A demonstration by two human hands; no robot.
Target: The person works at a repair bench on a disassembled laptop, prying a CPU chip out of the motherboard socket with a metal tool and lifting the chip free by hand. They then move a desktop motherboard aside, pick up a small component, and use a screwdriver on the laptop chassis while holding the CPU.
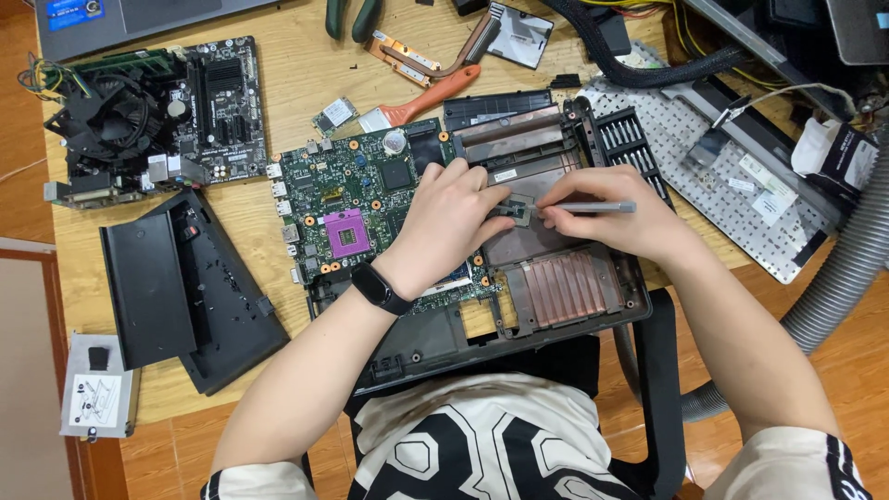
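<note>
Working on a small chip over the laptop board

I am pinching the chip [515, 211] with my left hand [446, 222]; my right hand [607, 215] is gripping a grey tool [593, 207] against it, above the green motherboard [361, 204].

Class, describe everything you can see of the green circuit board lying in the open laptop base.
The green circuit board lies flat in the black laptop base, at its left part. It carries a purple square socket, a round silver coin cell, small chips, orange-ringed screw holes and silver ports along its left edge. The left hand rests across its right side, hiding that part.
</note>
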